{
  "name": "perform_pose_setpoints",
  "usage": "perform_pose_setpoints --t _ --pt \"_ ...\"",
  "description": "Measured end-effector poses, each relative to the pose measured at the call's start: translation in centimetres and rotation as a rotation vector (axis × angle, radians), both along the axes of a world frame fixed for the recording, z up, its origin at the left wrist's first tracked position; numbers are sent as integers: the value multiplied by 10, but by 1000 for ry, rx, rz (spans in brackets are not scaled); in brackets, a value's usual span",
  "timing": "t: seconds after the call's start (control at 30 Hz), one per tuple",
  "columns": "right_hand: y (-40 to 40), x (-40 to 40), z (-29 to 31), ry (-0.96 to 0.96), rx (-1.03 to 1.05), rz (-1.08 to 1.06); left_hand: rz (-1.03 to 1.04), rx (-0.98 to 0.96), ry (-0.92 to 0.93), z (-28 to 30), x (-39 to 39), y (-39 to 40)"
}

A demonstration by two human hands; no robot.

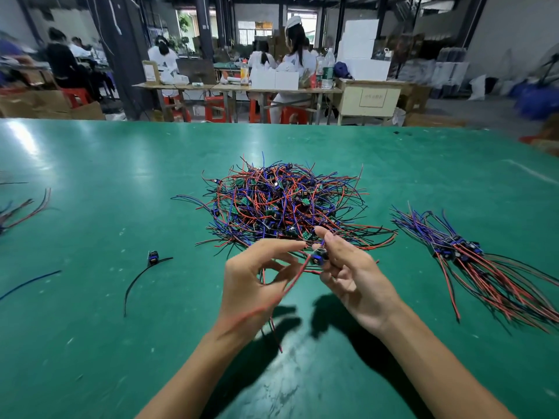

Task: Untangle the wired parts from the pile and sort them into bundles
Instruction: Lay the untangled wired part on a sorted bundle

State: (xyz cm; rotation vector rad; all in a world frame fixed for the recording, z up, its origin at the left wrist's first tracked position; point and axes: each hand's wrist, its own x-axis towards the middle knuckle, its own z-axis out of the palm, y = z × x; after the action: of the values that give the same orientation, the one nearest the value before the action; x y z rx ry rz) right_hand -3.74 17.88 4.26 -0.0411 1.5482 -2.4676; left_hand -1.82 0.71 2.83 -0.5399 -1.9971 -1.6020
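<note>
The right hand (pixel 348 273) pinches a small blue wired part (pixel 318 257) between thumb and fingertips, just in front of the near edge of the pile, while its other fingers curl loosely below. The left hand (pixel 254 276) sits close beside it, forefinger stretched toward the part and the remaining fingers curled round the part's red wire (pixel 292 282), which runs down through the hand and trails blurred toward the worktop (pixel 90 343) (a second thin red lead hangs below the wrist). Both hands are held above the green surface, casting dark shadows on it. Just beyond the fingertips lies the pile (pixel 281 204), a dense tangle of red, blue and black wires with small green boards and dark components caught in it, spread across the middle of the worktop. Well to the right lies a sorted bundle (pixel 472 255), its blue parts gathered together, purple-blue leads fanning away and red leads fanning toward the near right edge. To the left, apart from the pile, a single loose part (pixel 152 257) lies with a black wire curving toward the near side. At the far left edge a few more wires (pixel 27 208) lie partly out of view. Behind the worktop, people sit at benches in a workshop.
</note>
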Motion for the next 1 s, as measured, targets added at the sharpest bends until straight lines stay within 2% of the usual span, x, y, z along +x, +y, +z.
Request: perform_pose_setpoints --t 0.03,0.1,0.17,0.2,0.27,0.37,0.47,0.67,0.87,1.0 --pt "2 0 1 21 25 19 54 -22 2 -1 -1 0" --pt "5 -1 3 72 107 61 82 117 -191 1 -1 0" --pt "4 1 1 157 267 85 -109 323 -503 8 1 1" --pt "2 1 -2 211 333 75 -208 338 -611 9 3 2" --pt "-3 2 -7 295 382 15 -332 277 -700 8 6 5" --pt "-12 5 -12 299 398 -62 -397 245 -734 4 9 8" --pt "-14 5 -15 342 571 -142 -425 260 -779 4 7 5" --pt "-16 8 -13 247 352 -4 -390 343 -853 4 5 5" --pt "-23 7 -15 300 411 -45 -299 274 -803 2 6 8" --pt "-33 9 -19 203 390 -146 -280 184 -759 3 6 8"
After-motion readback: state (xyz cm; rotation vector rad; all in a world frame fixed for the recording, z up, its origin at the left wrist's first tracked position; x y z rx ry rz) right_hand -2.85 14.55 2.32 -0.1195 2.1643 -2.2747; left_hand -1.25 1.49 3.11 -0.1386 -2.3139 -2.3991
